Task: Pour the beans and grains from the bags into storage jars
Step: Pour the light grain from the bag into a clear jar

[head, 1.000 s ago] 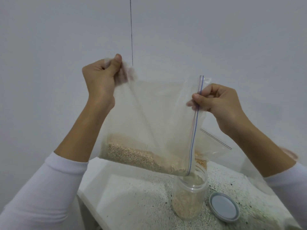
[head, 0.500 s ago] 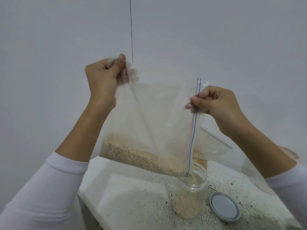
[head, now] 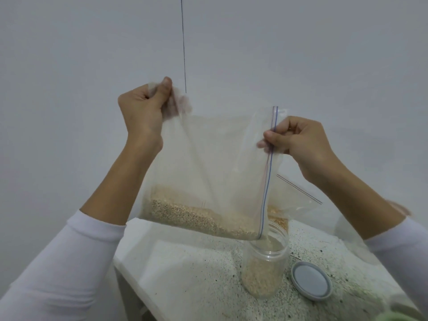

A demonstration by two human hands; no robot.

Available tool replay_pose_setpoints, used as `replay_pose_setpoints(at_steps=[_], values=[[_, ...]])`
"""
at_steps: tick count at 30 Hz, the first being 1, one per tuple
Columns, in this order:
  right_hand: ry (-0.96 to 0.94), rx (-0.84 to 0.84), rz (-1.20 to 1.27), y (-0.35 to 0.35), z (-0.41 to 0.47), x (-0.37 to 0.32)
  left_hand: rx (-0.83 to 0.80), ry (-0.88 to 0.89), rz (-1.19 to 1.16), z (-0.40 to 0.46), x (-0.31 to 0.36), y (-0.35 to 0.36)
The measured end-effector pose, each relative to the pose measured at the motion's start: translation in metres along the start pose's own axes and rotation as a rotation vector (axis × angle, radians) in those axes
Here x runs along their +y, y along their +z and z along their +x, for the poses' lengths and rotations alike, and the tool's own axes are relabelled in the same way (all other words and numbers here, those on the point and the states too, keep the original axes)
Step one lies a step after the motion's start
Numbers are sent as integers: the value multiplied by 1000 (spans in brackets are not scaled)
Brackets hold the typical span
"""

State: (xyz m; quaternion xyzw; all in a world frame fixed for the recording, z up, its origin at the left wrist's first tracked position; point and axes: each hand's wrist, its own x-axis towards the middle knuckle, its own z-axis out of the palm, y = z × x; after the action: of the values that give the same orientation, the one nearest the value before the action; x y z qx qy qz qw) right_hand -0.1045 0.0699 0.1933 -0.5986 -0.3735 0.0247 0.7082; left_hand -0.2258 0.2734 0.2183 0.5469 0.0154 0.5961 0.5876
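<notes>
A clear zip bag (head: 213,163) hangs tilted above the table, with pale grains (head: 199,218) piled along its lower edge. My left hand (head: 143,112) pinches the bag's upper left corner. My right hand (head: 298,140) pinches the blue zip strip on the right side. The bag's low corner sits over the mouth of a clear plastic jar (head: 266,272), which is partly filled with the same grains. A thin stream of grains falls into the jar.
The jar's grey lid (head: 311,280) lies upside down to the right of the jar on the speckled white table (head: 190,274). A second zip bag (head: 291,200) with grains lies behind the jar. A plain wall stands behind the table.
Both hands have lowered slightly with the bag, and the right hand has shifted a little along the zip strip. The jar and lid have not moved.
</notes>
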Motion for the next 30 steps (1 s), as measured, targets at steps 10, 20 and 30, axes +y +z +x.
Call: replay_pose_setpoints(at_steps=[10, 20, 30], values=[[-21, 40, -22, 0, -2, 0, 122, -13, -65, 0, -2, -13], [-38, 46, -2, -1, 0, 3, 86, 0, -65, -2, 5, -7], [-28, 27, 9, -5, 1, 3, 121, -5, -58, 6, 2, -13]])
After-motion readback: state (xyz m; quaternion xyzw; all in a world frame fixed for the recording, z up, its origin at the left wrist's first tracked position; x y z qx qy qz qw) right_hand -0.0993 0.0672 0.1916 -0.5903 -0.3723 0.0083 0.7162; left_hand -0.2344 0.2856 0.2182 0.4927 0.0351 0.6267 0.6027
